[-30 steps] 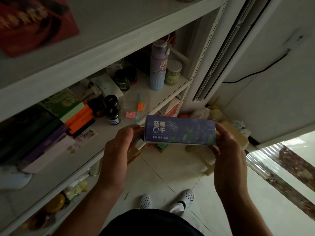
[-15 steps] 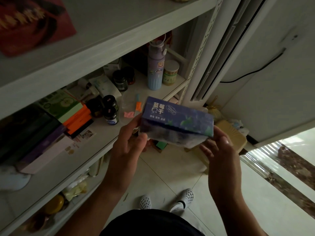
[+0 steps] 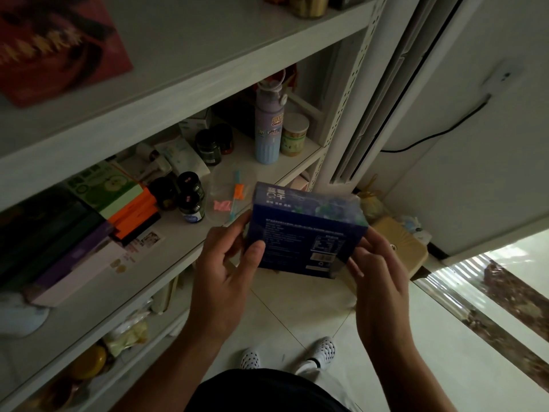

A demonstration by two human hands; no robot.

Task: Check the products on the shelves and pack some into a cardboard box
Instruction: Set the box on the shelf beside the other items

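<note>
Aloft, blue box [image 3: 306, 236], left hand [image 3: 225, 263] and right hand [image 3: 380, 272] gripping opposite ends (left thumb on top)

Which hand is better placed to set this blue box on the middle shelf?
Probably the left hand: it pinches the dark blue cardboard box and is beside the white shelf; the right hand is farther.

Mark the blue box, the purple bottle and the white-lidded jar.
blue box [image 3: 306, 236], head view, on its printed back panel.
purple bottle [image 3: 268, 129], head view, on its body.
white-lidded jar [image 3: 293, 142], head view, on its label.
</note>
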